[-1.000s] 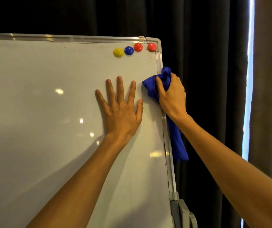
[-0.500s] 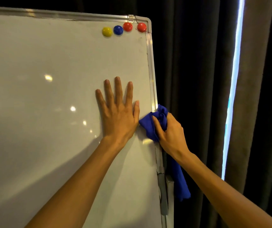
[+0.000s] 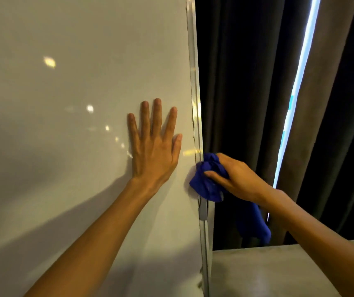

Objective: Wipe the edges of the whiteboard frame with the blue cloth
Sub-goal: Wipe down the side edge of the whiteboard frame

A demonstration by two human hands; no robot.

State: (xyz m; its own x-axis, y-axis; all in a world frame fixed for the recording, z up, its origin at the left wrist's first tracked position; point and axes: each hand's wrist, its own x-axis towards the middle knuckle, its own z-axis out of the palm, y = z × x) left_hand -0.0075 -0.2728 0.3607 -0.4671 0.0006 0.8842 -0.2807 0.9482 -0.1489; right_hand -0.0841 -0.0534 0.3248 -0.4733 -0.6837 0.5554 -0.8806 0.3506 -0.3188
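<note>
The whiteboard [image 3: 64,146] fills the left of the view, with its silver right frame edge [image 3: 194,82] running top to bottom. My right hand [image 3: 236,179] grips a bunched blue cloth [image 3: 206,185] and presses it on that frame edge, low down; a tail of the cloth hangs behind my wrist. My left hand [image 3: 154,146] lies flat on the board surface with fingers spread, just left of the frame, holding nothing.
Dark curtains [image 3: 246,103] hang right behind the board's right edge, with a bright slit of daylight [image 3: 298,82] between them. A pale floor [image 3: 268,273] shows at the bottom right. A grey bracket [image 3: 203,209] sits on the frame just below the cloth.
My right hand slid the cloth down the right frame edge, from near the top corner to well below it. The view tilted down, so the magnets and top frame left the picture.
</note>
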